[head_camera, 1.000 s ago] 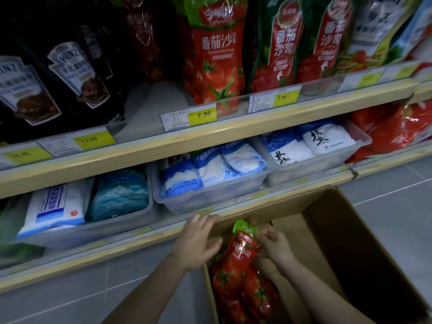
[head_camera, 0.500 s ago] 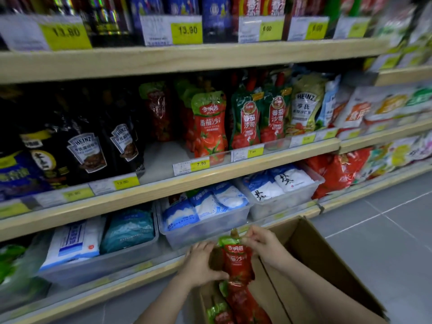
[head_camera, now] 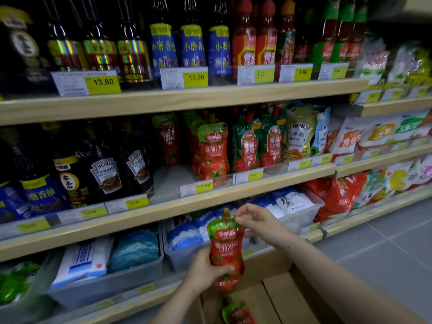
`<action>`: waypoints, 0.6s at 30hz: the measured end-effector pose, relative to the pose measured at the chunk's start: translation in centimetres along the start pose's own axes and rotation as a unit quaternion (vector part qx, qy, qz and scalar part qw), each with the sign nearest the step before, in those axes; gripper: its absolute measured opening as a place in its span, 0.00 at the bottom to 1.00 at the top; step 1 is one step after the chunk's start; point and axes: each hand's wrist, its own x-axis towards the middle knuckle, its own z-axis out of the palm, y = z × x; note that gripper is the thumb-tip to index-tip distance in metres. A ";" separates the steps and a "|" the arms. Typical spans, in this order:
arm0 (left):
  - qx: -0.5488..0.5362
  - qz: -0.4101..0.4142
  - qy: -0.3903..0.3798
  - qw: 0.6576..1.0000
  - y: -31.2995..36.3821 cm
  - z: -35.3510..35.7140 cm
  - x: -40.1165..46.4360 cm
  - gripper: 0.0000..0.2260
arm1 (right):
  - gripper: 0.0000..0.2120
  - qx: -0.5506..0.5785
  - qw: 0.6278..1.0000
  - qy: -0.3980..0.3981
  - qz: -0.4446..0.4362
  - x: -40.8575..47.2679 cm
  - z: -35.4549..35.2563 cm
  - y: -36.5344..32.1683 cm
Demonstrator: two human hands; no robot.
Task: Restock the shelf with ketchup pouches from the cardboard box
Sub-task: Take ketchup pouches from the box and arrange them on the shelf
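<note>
Both hands hold 1 ketchup pouch (head_camera: 226,251) upright. The left hand (head_camera: 205,270) wraps around its lower body, thumb across the front; the right hand (head_camera: 257,220) pinches the pouch's top corner just beside the spout. Directly below the grip sits the open cardboard box (head_camera: 275,298), with another pouch (head_camera: 236,312) lying inside. Behind the grip, clear bins (head_camera: 131,279) hold white and blue bags. Above it, the shelf (head_camera: 233,190) carries a matching standing pouch (head_camera: 214,153) behind a 7.90 price tag (head_camera: 197,188), with a bare gap to its left. Up and left of the grip stand dark sauce pouches (head_camera: 105,169).
</note>
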 end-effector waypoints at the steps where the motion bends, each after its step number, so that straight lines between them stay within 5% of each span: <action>1: 0.001 -0.002 0.012 1.000 0.2 -0.4 0.2 0.24 | 0.02 0.002 1.000 0.024 -0.018 0.1 -0.2 0.2; 7: 0.018 -0.002 0.067 0.998 2.5 -2.8 0.9 0.22 | 0.09 -0.146 0.970 0.177 -0.086 1.6 -3.0 -0.6; 13: 0.046 0.067 0.107 0.991 6.3 -6.1 2.4 0.19 | 0.20 -0.347 0.915 0.138 -0.152 6.0 -3.3 -1.9; 18: 0.057 0.115 0.159 0.979 9.5 -8.8 3.2 0.17 | 0.18 -0.428 0.874 0.159 -0.166 8.9 -2.5 -1.7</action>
